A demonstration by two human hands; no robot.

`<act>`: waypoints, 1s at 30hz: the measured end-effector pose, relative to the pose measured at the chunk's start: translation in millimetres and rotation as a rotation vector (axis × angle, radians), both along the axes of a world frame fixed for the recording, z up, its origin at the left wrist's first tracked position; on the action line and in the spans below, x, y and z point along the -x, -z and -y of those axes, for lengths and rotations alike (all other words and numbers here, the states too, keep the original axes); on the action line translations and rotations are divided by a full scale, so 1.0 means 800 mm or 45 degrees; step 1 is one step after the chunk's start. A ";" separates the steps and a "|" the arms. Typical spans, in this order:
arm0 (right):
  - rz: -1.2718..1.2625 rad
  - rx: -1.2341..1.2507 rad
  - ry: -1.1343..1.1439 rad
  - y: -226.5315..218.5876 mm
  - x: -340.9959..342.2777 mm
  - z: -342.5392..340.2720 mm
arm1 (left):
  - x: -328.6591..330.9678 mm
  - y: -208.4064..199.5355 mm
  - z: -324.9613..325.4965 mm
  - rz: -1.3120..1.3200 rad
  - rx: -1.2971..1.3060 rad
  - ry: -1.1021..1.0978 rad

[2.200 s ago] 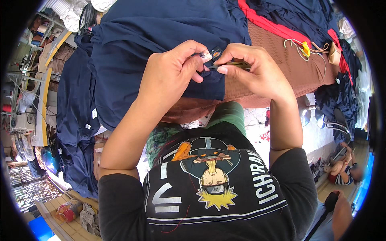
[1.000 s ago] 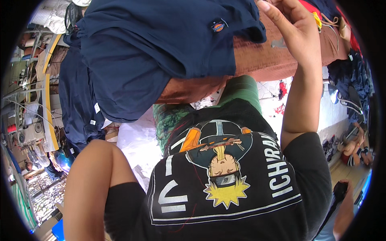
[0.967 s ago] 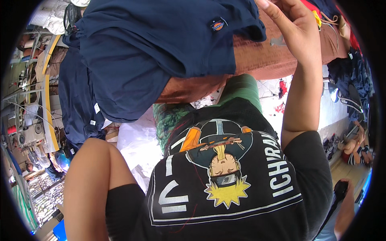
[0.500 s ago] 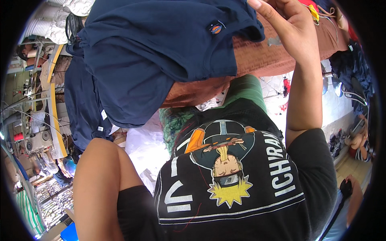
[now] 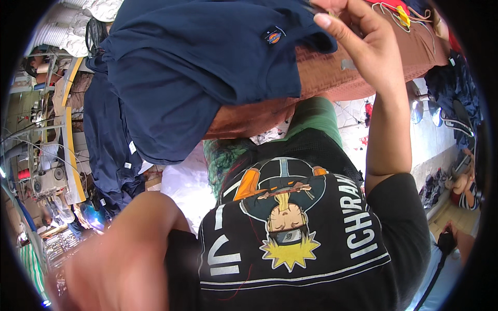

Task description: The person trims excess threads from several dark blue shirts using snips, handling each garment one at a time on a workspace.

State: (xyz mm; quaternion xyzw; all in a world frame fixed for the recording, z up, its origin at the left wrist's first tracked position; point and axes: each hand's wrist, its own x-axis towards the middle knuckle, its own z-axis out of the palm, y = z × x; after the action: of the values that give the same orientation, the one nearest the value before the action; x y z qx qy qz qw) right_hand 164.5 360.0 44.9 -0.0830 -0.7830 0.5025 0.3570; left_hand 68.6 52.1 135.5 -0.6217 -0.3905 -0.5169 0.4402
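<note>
My right hand [image 5: 371, 44] is at the top right, beside the edge of a navy blue garment [image 5: 207, 67] with a small label at its neck. Its thumb sticks out toward the fabric and the fingers curl in. A small dark, thin thing shows at the fingertips, but the top edge cuts it off and I cannot make out its kind. The garment lies folded on a surface under brown patterned cloth [image 5: 332, 78]. At the lower left, my left arm is bent back close to the camera. My left hand [image 5: 83, 277] is smeared by motion there, and its fingers cannot be made out.
More navy garments [image 5: 111, 129] hang off the left side. Beyond them are yellow-edged boards [image 5: 72, 155] and a machine with a red thread spool [image 5: 24, 174]. A yellow object [image 5: 403, 16] and cords lie at the upper right. Another person's arm [image 5: 459, 184] shows at far right.
My left arm has swung, its elbow lower and further right, with the blurred hand now in sight. My right hand has shifted slightly left and down along the garment's edge.
</note>
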 end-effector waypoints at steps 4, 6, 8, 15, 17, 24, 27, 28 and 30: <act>0.166 -0.129 -0.089 0.044 -0.006 0.001 | 0.039 0.174 -0.074 0.428 0.805 -0.257; 0.361 -0.173 -0.135 0.052 -0.003 0.011 | 0.044 0.246 -0.089 0.495 1.020 -0.545; 0.588 -0.306 -0.241 0.065 0.002 0.009 | 0.051 0.256 -0.096 0.456 1.070 -0.612; 0.199 -0.372 -0.092 0.074 0.030 0.042 | 0.091 0.193 -0.117 1.193 0.736 0.004; 0.075 -0.347 0.004 0.067 0.046 0.056 | 0.085 0.174 -0.118 1.159 0.810 0.027; 0.067 0.415 -0.522 0.071 0.087 0.022 | 0.083 0.129 -0.115 0.927 1.022 -0.567; 0.174 0.562 -0.574 0.033 0.084 0.017 | 0.121 0.135 -0.104 0.798 0.881 -0.351; 0.190 0.545 -0.506 0.031 0.088 0.017 | 0.118 0.132 -0.105 1.220 0.876 -0.009; 0.220 0.512 -0.370 0.030 0.096 0.014 | 0.101 0.119 -0.108 2.015 0.795 0.735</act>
State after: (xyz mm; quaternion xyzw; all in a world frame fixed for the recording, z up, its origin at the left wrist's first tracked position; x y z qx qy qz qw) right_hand 87.6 349.0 21.0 -0.0815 -0.6987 0.6851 0.1892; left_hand -12.3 138.8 40.3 -0.2488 -0.5309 -0.7549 -0.2938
